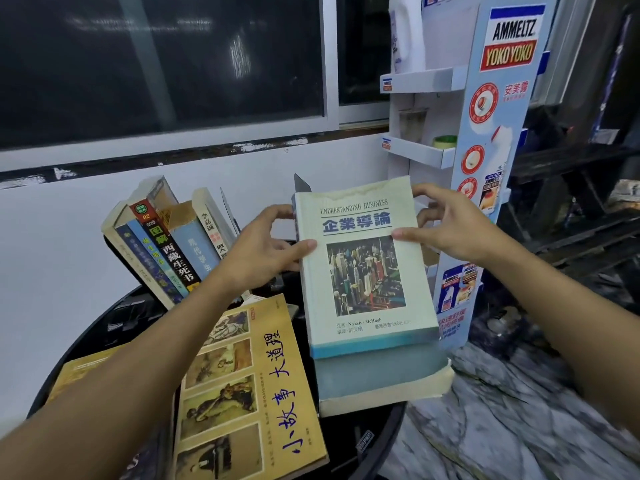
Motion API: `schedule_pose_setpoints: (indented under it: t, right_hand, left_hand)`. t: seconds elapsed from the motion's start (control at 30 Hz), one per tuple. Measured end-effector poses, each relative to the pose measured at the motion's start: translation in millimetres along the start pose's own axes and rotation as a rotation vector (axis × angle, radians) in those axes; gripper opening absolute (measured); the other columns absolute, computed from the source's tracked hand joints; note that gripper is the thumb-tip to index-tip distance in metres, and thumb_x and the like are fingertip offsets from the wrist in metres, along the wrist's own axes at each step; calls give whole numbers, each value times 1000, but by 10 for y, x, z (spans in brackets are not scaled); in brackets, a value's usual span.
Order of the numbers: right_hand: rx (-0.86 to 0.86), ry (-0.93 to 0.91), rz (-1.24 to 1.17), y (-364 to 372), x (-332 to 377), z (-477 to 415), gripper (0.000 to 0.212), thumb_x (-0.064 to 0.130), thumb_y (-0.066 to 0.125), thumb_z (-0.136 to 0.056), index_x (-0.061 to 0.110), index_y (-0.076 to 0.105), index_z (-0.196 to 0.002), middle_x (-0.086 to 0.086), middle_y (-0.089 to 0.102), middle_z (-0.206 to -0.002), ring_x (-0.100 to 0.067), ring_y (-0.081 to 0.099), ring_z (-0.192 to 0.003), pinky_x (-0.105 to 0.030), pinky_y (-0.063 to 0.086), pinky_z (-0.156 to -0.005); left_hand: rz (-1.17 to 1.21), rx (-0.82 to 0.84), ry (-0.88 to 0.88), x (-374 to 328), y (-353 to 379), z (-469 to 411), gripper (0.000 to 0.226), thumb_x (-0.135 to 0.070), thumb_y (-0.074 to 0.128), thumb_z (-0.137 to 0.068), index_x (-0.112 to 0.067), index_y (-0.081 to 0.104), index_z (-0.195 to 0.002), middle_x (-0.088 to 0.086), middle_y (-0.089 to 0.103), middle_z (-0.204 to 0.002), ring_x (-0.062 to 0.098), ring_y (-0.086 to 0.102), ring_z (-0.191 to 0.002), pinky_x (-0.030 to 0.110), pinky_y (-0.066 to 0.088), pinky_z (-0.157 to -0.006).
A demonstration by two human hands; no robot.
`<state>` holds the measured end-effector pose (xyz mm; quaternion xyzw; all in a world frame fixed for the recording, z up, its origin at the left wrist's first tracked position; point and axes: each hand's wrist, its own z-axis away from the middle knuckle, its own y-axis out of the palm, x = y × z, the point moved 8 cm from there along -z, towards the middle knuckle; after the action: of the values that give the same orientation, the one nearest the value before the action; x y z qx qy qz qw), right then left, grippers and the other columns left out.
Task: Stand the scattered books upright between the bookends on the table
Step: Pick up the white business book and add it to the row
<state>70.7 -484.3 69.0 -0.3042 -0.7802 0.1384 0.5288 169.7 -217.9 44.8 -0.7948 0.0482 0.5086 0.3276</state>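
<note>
A yellow book (242, 386) lies flat on the black table (381, 441), close to us. Both hands hold a thick pale book (363, 271) above it, left grip (266, 251) and right grip (450, 226) closed on its sides. Other books (166, 244) lean behind.

From my feed I see a dark, white-framed glass window (159, 60) above a plain white wall (52, 244) — night outside, it seems. A pale blue cardboard display stand (498, 109) rises right, over grey-veined marble floor (512, 410).
</note>
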Motion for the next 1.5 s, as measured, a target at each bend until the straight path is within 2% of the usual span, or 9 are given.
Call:
schedule_pose_setpoints:
  t: [0.2,0.47,0.63,0.73,0.87,0.97,1.13,1.37,1.5]
  right_hand:
    - [-118,-112,17,-139,237,-5,68,39,84,-72,29,55,-133,10,65,-125,-19,72,-87,-44,61,-85]
    - [-169,-139,9,-90,219,6,69,43,83,-69,31,49,-128,6,64,-120,-16,68,-97,-44,61,-86]
    - [-261,-117,107,-68,174,-22,83,33,88,-74,33,36,-138,5,54,-117,-6,59,-101,-27,57,-85]
    - [-370,-197,244,-10,303,33,92,37,86,-77,31,30,-150,4,46,-114,-2,50,-93,-13,45,-77]
    - [-320,-355,260,257,722,194,76,43,74,-88,30,34,-153,0,46,-115,-10,52,-99,-23,52,-85]
    - [-259,-346,240,435,956,252,77,64,69,-82,39,39,-148,2,40,-122,-7,50,-110,-32,55,-94]
    - [-285,-324,272,519,1181,327,81,79,66,-71,42,44,-139,4,34,-123,-14,49,-116,-42,58,-91]
    - [-221,-377,185,415,1223,405,51,47,73,-87,29,56,-132,2,42,-123,-11,54,-115,-24,59,-87]
    - [-195,-382,141,334,1186,477,36,32,67,-94,24,58,-128,-1,45,-125,-9,54,-117,-25,62,-78]
  left_hand:
    - [-125,-136,162,-342,-138,79,60,-32,76,-89,-31,42,-138,-9,55,-143,13,76,-84,42,64,-75]
    - [-89,-139,214,-395,-81,191,61,-25,77,-89,-30,39,-136,-11,51,-139,14,75,-86,42,63,-81]
    - [-48,-84,230,-404,10,242,58,-28,76,-89,-29,44,-137,-11,64,-130,10,70,-88,44,62,-84]
    - [-36,-40,233,-366,108,295,56,-27,73,-92,-29,47,-142,-12,64,-133,13,67,-104,42,62,-87]
    - [7,15,235,-338,200,387,59,-21,70,-95,-29,45,-148,-15,64,-133,17,64,-117,38,62,-86]
    - [25,56,245,-311,269,468,64,-18,70,-95,-29,42,-152,-7,66,-129,21,63,-120,41,63,-84]
    - [14,76,277,-287,396,609,71,-18,72,-94,-25,38,-155,-6,59,-137,24,58,-125,40,61,-88]
    - [13,64,355,-335,534,738,82,-9,72,-92,-30,28,-159,-9,51,-136,19,57,-120,27,62,-82]
    - [-52,47,364,-362,680,727,85,-21,75,-91,-41,25,-157,-19,43,-144,10,54,-126,22,57,-90]
